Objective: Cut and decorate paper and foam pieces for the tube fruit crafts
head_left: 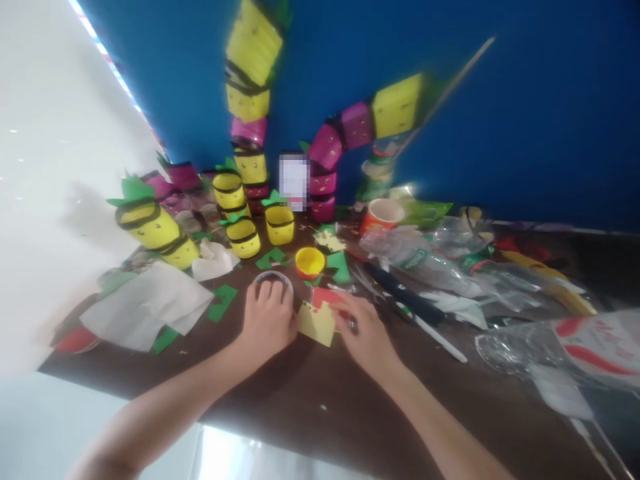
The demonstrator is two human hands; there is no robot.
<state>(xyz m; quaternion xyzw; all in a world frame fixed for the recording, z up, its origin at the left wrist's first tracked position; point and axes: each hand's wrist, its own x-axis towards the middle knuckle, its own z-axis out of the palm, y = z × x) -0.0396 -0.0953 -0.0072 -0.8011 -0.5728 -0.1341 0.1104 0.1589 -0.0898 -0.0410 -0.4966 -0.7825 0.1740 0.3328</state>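
My left hand (pixel 270 317) has its fingers curled over the near rim of a clear round container (pixel 280 277) on the dark table. Between my hands lies a pale yellow paper piece (pixel 318 325) with small notches or holes along its top edge, and a red piece (pixel 324 297) shows behind it. My right hand (pixel 361 328) is bent at the right edge of these papers, its fingers closed around something small and dark that I cannot make out. A small yellow cup (pixel 310 262) stands just beyond the papers.
Yellow cups with green leaf tops (pixel 243 238) stand behind and left. White paper (pixel 147 305) and green scraps (pixel 220 303) lie left. Scissors (pixel 400 308), a dark knife-like tool (pixel 400 288), a red-and-white cup (pixel 384 215) and plastic bottles (pixel 595 343) are on the right.
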